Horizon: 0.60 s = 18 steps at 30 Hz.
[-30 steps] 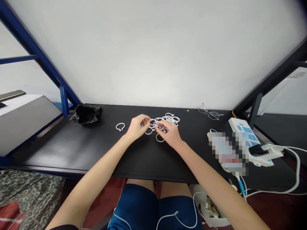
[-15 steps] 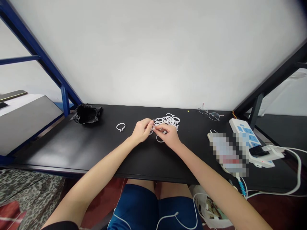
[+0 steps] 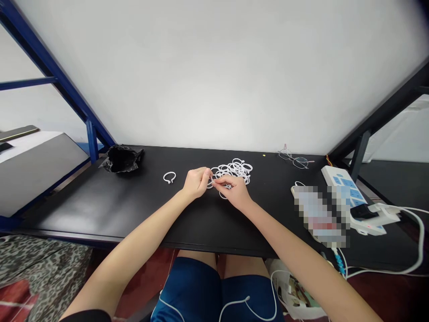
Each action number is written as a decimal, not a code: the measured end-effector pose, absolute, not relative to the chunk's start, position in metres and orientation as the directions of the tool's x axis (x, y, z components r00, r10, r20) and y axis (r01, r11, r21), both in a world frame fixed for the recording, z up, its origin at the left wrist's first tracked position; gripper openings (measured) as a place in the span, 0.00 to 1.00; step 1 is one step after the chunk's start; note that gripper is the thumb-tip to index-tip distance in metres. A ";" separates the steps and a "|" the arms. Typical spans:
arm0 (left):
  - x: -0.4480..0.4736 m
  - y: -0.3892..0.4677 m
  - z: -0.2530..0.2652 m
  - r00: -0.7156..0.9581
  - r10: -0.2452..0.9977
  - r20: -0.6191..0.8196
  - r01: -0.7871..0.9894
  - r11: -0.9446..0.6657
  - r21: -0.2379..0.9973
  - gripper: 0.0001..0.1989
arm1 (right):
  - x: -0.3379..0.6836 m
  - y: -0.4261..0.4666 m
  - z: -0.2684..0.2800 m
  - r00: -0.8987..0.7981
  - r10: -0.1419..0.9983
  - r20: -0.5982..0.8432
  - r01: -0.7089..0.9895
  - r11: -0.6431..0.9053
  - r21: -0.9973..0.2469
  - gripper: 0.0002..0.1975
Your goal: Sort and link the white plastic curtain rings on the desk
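Observation:
A heap of white open rings (image 3: 237, 168) with small knobbed ends lies on the black desk (image 3: 134, 210), just beyond my hands. My left hand (image 3: 197, 182) is closed, thumb against the bent fingers, on a white ring (image 3: 210, 184) at the heap's left side. Thumb and fingertips of my right hand (image 3: 235, 189) pinch the same ring from the right; the fingers partly cover it. Under the right hand another white ring (image 3: 222, 195) shows in part. A single white ring (image 3: 169, 177) lies apart, left of my left hand.
At the back left stands an open black plastic bag (image 3: 122, 159). Eyeglasses (image 3: 295, 159) lie at the back right. A phone (image 3: 318, 214), blurred out, and a white power strip (image 3: 348, 188) with cables occupy the right side. A white wall (image 3: 214, 80) rises behind the desk.
My left hand has shifted very slightly left, and the fingertips of both hands have changed position a little on the ring. The heap and the lone ring look the same.

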<state>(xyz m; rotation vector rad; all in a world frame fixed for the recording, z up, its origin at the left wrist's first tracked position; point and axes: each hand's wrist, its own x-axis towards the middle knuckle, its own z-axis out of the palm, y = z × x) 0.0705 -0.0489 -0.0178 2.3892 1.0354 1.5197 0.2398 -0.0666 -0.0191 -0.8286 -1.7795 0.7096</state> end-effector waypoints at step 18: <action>0.059 -0.039 -0.010 0.181 0.827 0.532 0.619 -0.517 0.592 0.17 | 0.259 -0.050 -0.017 -0.036 0.852 0.522 0.358 0.499 -0.789 0.06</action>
